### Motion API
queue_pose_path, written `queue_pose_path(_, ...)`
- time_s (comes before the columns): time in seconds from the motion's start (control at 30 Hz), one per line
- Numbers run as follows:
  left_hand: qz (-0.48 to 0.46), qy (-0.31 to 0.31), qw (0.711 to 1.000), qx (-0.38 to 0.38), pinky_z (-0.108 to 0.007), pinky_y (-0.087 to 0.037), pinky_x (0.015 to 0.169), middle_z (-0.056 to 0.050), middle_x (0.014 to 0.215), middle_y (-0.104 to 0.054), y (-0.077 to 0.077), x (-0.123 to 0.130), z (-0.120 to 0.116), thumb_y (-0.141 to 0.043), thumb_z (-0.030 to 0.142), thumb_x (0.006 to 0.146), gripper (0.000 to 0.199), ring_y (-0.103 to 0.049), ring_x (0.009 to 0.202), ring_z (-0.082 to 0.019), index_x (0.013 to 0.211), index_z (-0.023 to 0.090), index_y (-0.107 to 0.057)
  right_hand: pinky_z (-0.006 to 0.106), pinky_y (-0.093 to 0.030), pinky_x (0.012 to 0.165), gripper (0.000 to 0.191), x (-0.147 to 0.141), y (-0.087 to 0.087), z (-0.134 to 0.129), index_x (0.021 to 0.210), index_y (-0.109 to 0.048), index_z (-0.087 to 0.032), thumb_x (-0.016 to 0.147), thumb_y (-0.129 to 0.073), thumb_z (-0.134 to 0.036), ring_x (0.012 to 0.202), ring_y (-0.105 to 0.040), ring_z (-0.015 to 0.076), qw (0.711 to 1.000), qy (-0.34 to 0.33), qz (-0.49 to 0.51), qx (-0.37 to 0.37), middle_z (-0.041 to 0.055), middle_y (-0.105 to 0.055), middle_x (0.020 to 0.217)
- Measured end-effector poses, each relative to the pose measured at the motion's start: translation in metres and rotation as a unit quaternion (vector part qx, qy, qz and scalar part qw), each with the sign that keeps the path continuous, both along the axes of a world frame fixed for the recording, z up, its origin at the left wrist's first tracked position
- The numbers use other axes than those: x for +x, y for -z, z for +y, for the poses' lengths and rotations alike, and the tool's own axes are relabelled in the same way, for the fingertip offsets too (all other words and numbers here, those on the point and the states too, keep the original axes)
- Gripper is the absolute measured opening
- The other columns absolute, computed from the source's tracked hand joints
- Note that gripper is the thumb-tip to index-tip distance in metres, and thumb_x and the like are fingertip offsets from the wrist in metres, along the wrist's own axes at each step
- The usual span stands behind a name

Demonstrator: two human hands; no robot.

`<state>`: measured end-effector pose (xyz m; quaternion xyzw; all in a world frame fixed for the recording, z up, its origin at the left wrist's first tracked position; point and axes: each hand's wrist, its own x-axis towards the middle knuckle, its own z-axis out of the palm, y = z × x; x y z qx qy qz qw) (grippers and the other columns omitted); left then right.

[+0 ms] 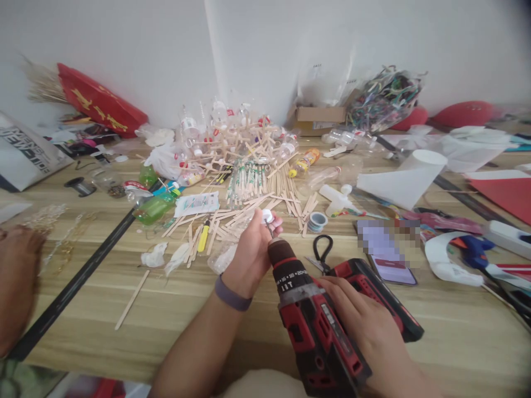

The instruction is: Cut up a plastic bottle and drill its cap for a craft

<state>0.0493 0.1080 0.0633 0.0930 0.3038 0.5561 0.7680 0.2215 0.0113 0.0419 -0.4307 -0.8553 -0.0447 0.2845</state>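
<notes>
A small white bottle cap [266, 216] is pinched between the fingers of my left hand [254, 243], which wears a purple band at the wrist. The tip of a red and black power drill [305, 309] points up at the cap, its bit at or very near it. My right hand [365, 312] is wrapped round the drill, whose battery end lies to the right. Black-handled scissors [322, 251] lie just beyond the drill. A clear plastic bottle [224, 257] rests beside my left hand, partly covered by it.
Wooden sticks [286, 190] and plastic bottles [219, 116] are heaped ahead. A yellow-handled tool [203, 237] and green bottle [155, 207] lie left. A phone [385, 251] and blue spool [317, 221] are to the right. Another person's hand [19, 282] is at the left edge.
</notes>
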Motion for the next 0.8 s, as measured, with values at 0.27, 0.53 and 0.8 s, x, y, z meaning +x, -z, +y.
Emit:
queue_pose_path(0.27, 0.004, -0.007, 1.0, -0.002, -0.018, -0.038, 0.052, 0.0, 0.067, -0.046, -0.007, -0.004, -0.006, -0.032, 0.038, 0.102, 0.039, -0.047, 0.057, -0.011, 0.075, 0.017, -0.05, 0.025, -0.056, 0.057, 0.036, -0.003, -0.001, -0.002, 0.106, -0.059, -0.017, 0.081, -0.035, -0.006, 0.066, -0.071, 0.0177, 0.999, -0.015, 0.024, -0.019, 0.0077, -0.072, 0.088)
queue_pose_path(0.53, 0.002, -0.011, 1.0, 0.002, -0.018, -0.038, 0.053, 0.001, 0.066, -0.047, -0.005, -0.005, -0.008, -0.032, 0.039, 0.102, 0.039, -0.048, 0.058, -0.01, 0.074, 0.018, -0.05, 0.029, -0.056, 0.061, 0.034, -0.001, 0.017, -0.006, 0.112, -0.059, -0.02, 0.087, -0.037, -0.012, 0.073, -0.07, 0.0204, 0.998, -0.006, 0.053, -0.041, 0.0087, -0.07, 0.095)
queue_pose_path(0.8, 0.006, -0.026, 1.0, -0.001, -0.019, -0.038, 0.054, 0.0, 0.068, -0.048, -0.007, -0.004, -0.009, -0.034, 0.038, 0.101, 0.037, -0.048, 0.06, -0.011, 0.075, 0.018, -0.051, 0.029, -0.055, 0.063, 0.036, 0.0, 0.022, -0.006, 0.114, -0.06, -0.02, 0.087, -0.037, -0.011, 0.074, -0.069, 0.0208, 0.995, -0.009, 0.069, -0.065, 0.0094, -0.069, 0.097)
